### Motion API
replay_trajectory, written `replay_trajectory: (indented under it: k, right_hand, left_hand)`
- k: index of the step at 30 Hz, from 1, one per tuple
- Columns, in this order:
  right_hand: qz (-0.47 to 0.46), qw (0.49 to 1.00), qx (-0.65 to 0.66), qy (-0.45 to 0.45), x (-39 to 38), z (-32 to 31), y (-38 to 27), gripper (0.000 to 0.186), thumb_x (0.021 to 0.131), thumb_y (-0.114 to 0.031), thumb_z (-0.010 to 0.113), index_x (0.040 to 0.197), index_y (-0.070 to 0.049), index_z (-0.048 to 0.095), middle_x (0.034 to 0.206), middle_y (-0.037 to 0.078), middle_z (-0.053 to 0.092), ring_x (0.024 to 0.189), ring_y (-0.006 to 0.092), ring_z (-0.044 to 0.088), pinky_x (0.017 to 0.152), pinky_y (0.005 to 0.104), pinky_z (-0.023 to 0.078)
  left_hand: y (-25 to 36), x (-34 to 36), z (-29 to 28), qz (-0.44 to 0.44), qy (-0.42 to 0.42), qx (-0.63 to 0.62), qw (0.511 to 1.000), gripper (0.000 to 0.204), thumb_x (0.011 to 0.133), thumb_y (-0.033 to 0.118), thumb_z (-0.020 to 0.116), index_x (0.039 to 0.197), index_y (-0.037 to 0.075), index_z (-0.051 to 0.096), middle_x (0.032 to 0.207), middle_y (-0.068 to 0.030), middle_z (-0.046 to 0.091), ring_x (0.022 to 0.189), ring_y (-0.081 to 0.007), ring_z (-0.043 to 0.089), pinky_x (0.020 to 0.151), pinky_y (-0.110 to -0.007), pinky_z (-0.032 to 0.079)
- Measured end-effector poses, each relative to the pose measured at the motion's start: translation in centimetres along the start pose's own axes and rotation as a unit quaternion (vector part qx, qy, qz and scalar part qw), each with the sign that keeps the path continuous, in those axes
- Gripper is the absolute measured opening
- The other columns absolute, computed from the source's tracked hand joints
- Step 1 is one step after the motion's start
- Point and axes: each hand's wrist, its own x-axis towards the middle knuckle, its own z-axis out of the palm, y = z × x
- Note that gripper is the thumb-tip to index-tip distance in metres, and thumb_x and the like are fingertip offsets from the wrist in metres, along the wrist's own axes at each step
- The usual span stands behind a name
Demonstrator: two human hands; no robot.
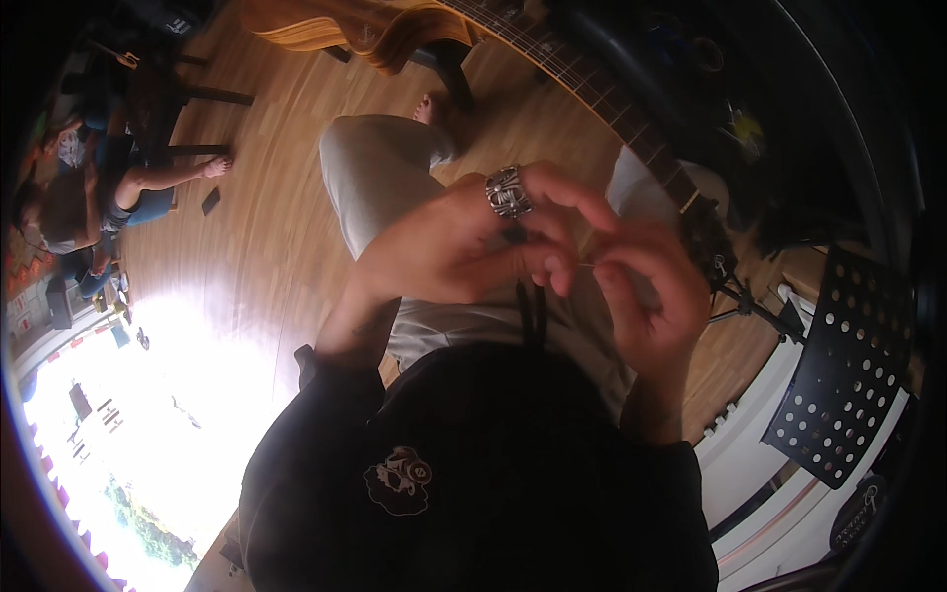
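Observation:
My left hand [464, 237], wearing a wide silver ring [508, 191], is raised in front of my lap with thumb and fingers drawn together. Facing it, my right hand [651, 286] has its thumb and forefinger pinched. A short, thin pale strand [587, 264] shows between the two sets of fingertips; its kind and its ends cannot be made out. Beyond the hands, a guitar's fretted neck [602, 109] slants down to a dark headstock [705, 237] near my right hand. The guitar's striped wooden body [345, 35] is at the top.
A black perforated music stand [843, 365] stands at the right. On the wooden floor [266, 148] lies a small dark flat object [211, 201]. Another person [79, 207] sits at the far left beside dark furniture. Glaring light fills the lower left.

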Motion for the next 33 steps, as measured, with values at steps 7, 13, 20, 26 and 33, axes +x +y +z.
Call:
replay_trajectory:
  k: [7,13,20,26,33]
  right_hand:
    - [-0.051,0.998,-0.002,0.032,0.4,-0.5,-0.1,0.013,0.079,0.0,0.076,0.091,-0.003,0.071,0.074,0.005,0.066,0.066,0.0211,0.06,0.059,0.0303,0.045]
    - [-0.067,0.996,-0.049,0.025,0.4,-1.4,-0.1,0.016,0.074,0.002,0.077,0.089,-0.003,0.072,0.071,0.004,0.064,0.061,0.0187,0.056,0.056,0.0296,0.042]
    - [-0.081,0.995,-0.049,0.025,0.7,-1.6,0.1,0.015,0.074,0.0,0.077,0.089,-0.004,0.074,0.067,0.002,0.063,0.059,0.017,0.054,0.055,0.0288,0.041]
    - [-0.084,0.995,-0.048,0.036,0.7,-1.4,0.1,0.014,0.075,-0.002,0.078,0.088,-0.004,0.074,0.066,0.001,0.062,0.059,0.0166,0.052,0.055,0.0288,0.04]
    - [-0.097,0.993,-0.052,0.035,1.0,-1.9,0.2,0.014,0.074,-0.002,0.078,0.087,-0.003,0.074,0.064,0.0,0.059,0.057,0.0166,0.05,0.054,0.0292,0.038]
  left_hand:
    - [-0.8,0.5,0.2,0.045,0.019,0.085,0.995,0.021,0.087,-0.001,0.073,0.106,-0.003,0.065,0.089,-0.0131,0.073,0.084,-0.0208,0.073,0.075,-0.032,0.058]
    - [-1.0,0.6,0.5,0.054,0.03,0.06,0.996,0.016,0.084,0.003,0.076,0.098,-0.002,0.07,0.09,-0.0132,0.073,0.082,-0.0233,0.073,0.07,-0.032,0.058]
    - [-0.9,1.3,0.4,0.102,0.073,0.112,0.986,0.014,0.081,0.0,0.078,0.093,-0.001,0.071,0.085,-0.0125,0.073,0.075,-0.0218,0.072,0.064,-0.031,0.055]
    - [-0.8,1.0,0.8,0.104,0.095,0.066,0.988,0.019,0.078,-0.006,0.076,0.094,0.003,0.073,0.088,-0.0071,0.072,0.08,-0.0195,0.071,0.067,-0.03,0.055]
    - [-1.1,1.5,0.6,0.134,0.084,0.043,0.986,0.02,0.076,-0.007,0.076,0.093,0.003,0.073,0.085,-0.0068,0.071,0.075,-0.0188,0.07,0.063,-0.029,0.054]
